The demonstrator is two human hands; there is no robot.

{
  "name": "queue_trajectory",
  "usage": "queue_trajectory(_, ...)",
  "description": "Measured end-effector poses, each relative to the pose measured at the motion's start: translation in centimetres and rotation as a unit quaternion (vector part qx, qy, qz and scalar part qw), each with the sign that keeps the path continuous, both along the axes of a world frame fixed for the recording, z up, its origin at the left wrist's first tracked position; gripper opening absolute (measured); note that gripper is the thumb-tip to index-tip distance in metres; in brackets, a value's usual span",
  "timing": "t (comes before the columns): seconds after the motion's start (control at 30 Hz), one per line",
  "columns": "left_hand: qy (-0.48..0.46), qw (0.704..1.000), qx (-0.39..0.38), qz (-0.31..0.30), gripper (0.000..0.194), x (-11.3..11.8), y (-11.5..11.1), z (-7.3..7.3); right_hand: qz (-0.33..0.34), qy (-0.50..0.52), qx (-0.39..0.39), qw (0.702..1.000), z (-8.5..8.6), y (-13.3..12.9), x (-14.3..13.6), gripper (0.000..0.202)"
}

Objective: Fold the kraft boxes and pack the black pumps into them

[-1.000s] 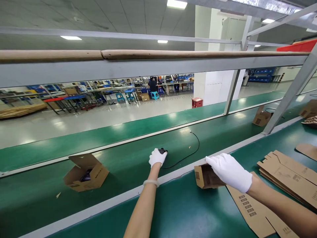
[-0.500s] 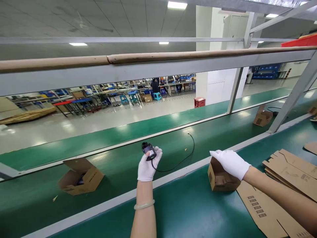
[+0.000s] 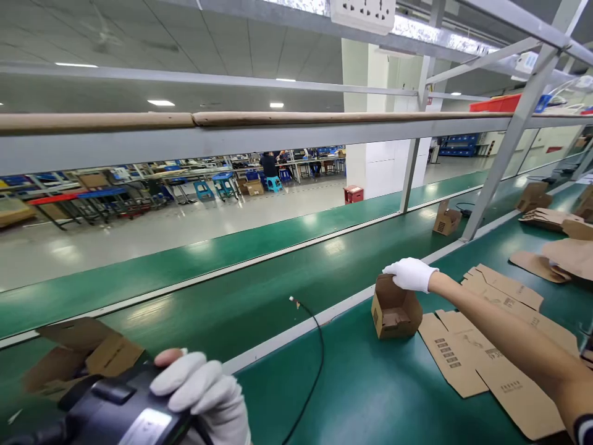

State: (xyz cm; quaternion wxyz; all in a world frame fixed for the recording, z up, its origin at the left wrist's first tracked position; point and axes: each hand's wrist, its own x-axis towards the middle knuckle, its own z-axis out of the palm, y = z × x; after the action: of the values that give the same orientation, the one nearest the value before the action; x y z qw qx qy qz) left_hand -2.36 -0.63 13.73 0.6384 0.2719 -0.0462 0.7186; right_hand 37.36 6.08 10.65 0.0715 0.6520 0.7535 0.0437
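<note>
Clasping a black device (image 3: 123,405), the left hand (image 3: 208,395) has a cable (image 3: 323,353) to its right, while the right hand (image 3: 410,274) grips the upper edge of an open box (image 3: 401,330) just below it, seemingly to steady the box.

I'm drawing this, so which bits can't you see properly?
In the head view:
Black device: its lower part is cut off by the bottom edge.
Its label: small writing too blurred to read.
Cable: runs out past the bottom edge.
Box at left: contents mostly hidden by its walls.
Distant person: too small to tell what they're doing.
</note>
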Motion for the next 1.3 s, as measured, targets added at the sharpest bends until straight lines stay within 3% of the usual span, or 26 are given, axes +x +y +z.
queue_trajectory(0.1, -0.051, 0.999, 0.007, 0.000, 0.048, 0.6, -1.0, 0.1, -0.002, -0.004, 0.049, 0.999, 0.3, -0.4, -0.9, 0.039)
queue_trajectory(0.17, -0.023, 0.999, -0.024, 0.026, 0.064, 1.2, -1.5, -0.1, -0.009, -0.012, 0.093, 0.996, 0.9, -0.9, -1.8, 0.038)
queue_trajectory(0.23, 0.018, 0.998, -0.041, 0.038, 0.065, 1.7, -1.6, -0.4, -0.016, -0.004, 0.149, 0.989, 1.8, -1.9, -3.3, 0.046)
queue_trajectory(0.33, 0.063, 0.993, -0.069, 0.068, 0.058, 2.8, -1.1, -1.3, 0.049, 0.148, 0.196, 0.968, 2.5, -4.3, -7.6, 0.056)
queue_trajectory(0.37, 0.083, 0.990, -0.077, 0.081, 0.054, 3.3, -1.0, -1.5, 0.098, 0.235, 0.167, 0.952, 2.4, -5.3, -9.5, 0.054)
queue_trajectory(0.43, 0.137, 0.980, -0.087, 0.118, 0.048, 4.3, -0.6, -2.0, 0.197, 0.383, -0.008, 0.902, 1.9, -7.2, -13.2, 0.055)
queue_trajectory(0.5, 0.197, 0.958, -0.102, 0.180, 0.046, 5.0, -0.2, -2.4, 0.258, 0.466, -0.190, 0.825, 1.1, -8.4, -16.0, 0.058)
queue_trajectory(0.57, 0.258, 0.929, -0.121, 0.234, 0.047, 5.2, 0.5, -2.9, 0.272, 0.521, -0.339, 0.735, 0.9, -9.0, -17.1, 0.054)
queue_trajectory(0.63, 0.311, 0.903, -0.134, 0.265, 0.051, 5.0, 1.6, -3.4, 0.268, 0.571, -0.406, 0.661, 1.5, -9.1, -16.9, 0.044)
queue_trajectory(0.67, 0.329, 0.896, -0.133, 0.266, 0.052, 4.9, 2.1, -3.7, 0.265, 0.595, -0.398, 0.646, 2.0, -9.1, -16.6, 0.038)
queue_trajectory(0.7, 0.337, 0.895, -0.127, 0.263, 0.053, 4.9, 2.5, -3.9, 0.254, 0.611, -0.362, 0.656, 2.6, -9.1, -16.3, 0.033)
queue_trajectory(0.8, 0.328, 0.914, -0.102, 0.217, 0.053, 5.5, 3.0, -4.2, 0.154, 0.594, -0.174, 0.770, 2.9, -8.9, -16.7, 0.035)
queue_trajectory(0.83, 0.321, 0.921, -0.099, 0.196, 0.054, 5.8, 2.9, -4.2, 0.129, 0.571, -0.146, 0.798, 2.3, -8.8, -17.3, 0.041)
queue_trajectory(0.87, 0.315, 0.926, -0.101, 0.182, 0.055, 6.1, 2.8, -4.2, 0.125, 0.555, -0.161, 0.807, 1.4, -8.7, -17.8, 0.046)
queue_trajectory(0.9, 0.312, 0.928, -0.105, 0.175, 0.055, 6.4, 2.7, -4.2, 0.140, 0.548, -0.212, 0.797, 0.4, -8.6, -18.3, 0.048)
queue_trajectory(1.0, 0.316, 0.920, -0.116, 0.201, 0.055, 6.3, 2.9, -4.4, 0.204, 0.563, -0.380, 0.705, -1.5, -8.5, -18.5, 0.034)
queue_trajectory(1.1, 0.343, 0.912, -0.113, 0.195, 0.066, 5.3, 4.0, -5.0, 0.191, 0.635, -0.348, 0.663, 0.5, -8.9, -16.5, 0.028)
queue_trajectory(1.17, 0.383, 0.909, -0.092, 0.139, 0.080, 4.7, 4.6, -5.4, 0.157, 0.670, -0.286, 0.667, 3.6, -9.1, -15.1, 0.027)
queue_trajectory(1.23, 0.440, 0.894, -0.051, 0.067, 0.087, 4.6, 4.6, -5.4, 0.104, 0.676, -0.204, 0.700, 6.6, -8.7, -14.3, 0.025)
queue_trajectory(1.3, 0.494, 0.869, 0.008, 0.000, 0.085, 4.9, 4.0, -5.2, 0.062, 0.663, -0.111, 0.738, 8.5, -7.6, -14.3, 0.022)
